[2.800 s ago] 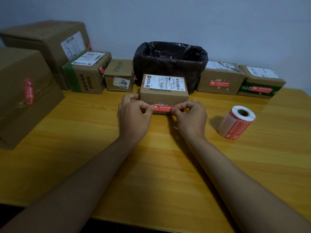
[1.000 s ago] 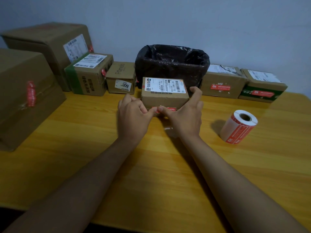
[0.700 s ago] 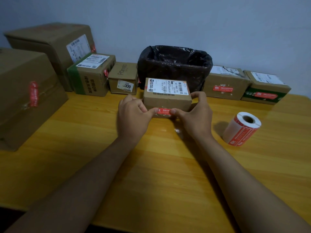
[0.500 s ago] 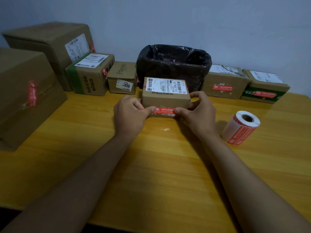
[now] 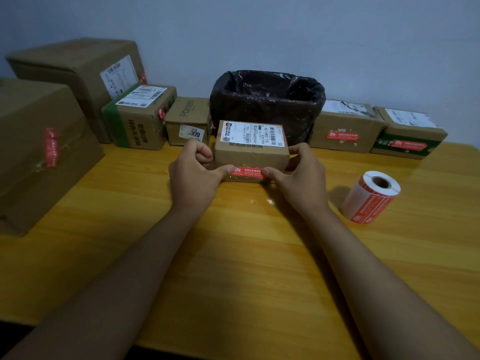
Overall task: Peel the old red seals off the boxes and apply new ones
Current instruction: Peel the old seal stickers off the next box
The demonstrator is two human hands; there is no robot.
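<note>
While the small cardboard box (image 5: 251,154) sits on the wooden table (image 5: 233,255) just in front of the black-lined bin (image 5: 267,100), both hands clasp it from either side. The left hand (image 5: 193,175) curls round the box's left end, its thumb pressing the left tip of the red seal (image 5: 247,172) that lies along the lower edge of the near face. The right hand (image 5: 298,175) wraps the right end, fingers behind the far corner, thumb on the seal's right tip. To the right, well apart from the hands, a roll of red seals (image 5: 371,197) lies on its side. Two sealed boxes (image 5: 345,131) line the far right edge beside the bin; several larger cartons (image 5: 39,149) crowd the far left, some bearing red seals on their sides.
</note>
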